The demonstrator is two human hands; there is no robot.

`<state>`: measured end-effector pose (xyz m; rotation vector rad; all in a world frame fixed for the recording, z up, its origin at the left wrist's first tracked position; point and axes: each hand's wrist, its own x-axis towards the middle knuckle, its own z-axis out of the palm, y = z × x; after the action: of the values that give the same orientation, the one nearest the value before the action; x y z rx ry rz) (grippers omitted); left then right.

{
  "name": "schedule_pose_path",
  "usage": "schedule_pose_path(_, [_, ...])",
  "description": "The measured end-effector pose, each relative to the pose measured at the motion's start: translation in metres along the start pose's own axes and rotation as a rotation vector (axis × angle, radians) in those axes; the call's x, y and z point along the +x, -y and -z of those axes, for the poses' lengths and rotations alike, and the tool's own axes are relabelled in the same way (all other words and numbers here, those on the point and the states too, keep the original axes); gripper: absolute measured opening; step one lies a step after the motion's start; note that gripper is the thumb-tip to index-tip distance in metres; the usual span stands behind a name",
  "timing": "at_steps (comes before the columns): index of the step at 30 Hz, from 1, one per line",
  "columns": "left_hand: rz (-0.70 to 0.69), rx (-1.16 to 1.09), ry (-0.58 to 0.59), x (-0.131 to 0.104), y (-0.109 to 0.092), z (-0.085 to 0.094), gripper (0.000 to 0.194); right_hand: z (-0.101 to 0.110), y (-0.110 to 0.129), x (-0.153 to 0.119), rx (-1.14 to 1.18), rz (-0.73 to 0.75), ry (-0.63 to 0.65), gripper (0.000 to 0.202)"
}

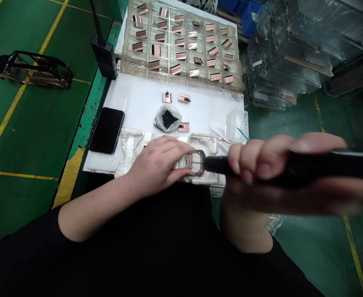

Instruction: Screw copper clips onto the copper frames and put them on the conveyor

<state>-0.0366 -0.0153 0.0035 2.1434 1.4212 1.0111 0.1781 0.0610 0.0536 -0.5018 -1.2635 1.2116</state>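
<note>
My left hand (159,163) lies over a pale, moulded fixture (132,142), fingers and thumb closed around a copper-coloured frame part (196,162) seated in it. Part of that piece is hidden under the hand. In my right hand (261,163), partly blurred, is a black electric screwdriver (218,164), held sideways with its narrow end at the frame part's right edge. Beyond the fixture stands an opened plastic bag (159,119) of small black screws. Beside the bag is one copper-coloured plate (184,127); two more plates (167,97) lie farther back.
A clear compartment tray (181,76) with many copper-coloured plates fills the table's far side. A black phone (106,130) lies at left, a dark radio (103,55) behind it. At right are a translucent box (237,123) and stacked clear trays (280,53). A car-shaped frame (33,70) appears far left.
</note>
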Motion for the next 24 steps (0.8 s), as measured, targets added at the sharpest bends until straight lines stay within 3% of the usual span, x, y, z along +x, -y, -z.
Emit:
schedule_pose_path(2, [0.048,0.193,0.129,0.016,0.01,-0.002,0.044,-0.012,-0.025,0.005,0.06,0.095,-0.037,0.024])
schedule_pose_path(5, [0.126,0.336,0.391,0.04,0.019,-0.005,0.026,-0.019,-0.043,0.008,0.06,0.091,-0.077,0.022])
schedule_pose_path(7, [0.175,0.377,0.489,0.051,0.022,-0.008,0.015,-0.02,-0.046,0.008,0.075,0.081,-0.081,0.024])
schedule_pose_path(11, [0.185,0.422,0.547,0.06,0.026,-0.012,0.007,-0.023,-0.046,0.008,0.075,0.068,-0.062,0.024])
schedule_pose_path(16, [0.22,0.391,0.576,0.059,0.027,-0.015,0.021,-0.027,-0.053,0.008,0.002,0.037,-0.044,0.028])
schedule_pose_path(24, [0.27,0.382,0.505,0.057,0.025,-0.022,0.033,-0.027,-0.059,0.007,-0.04,0.062,-0.049,0.031])
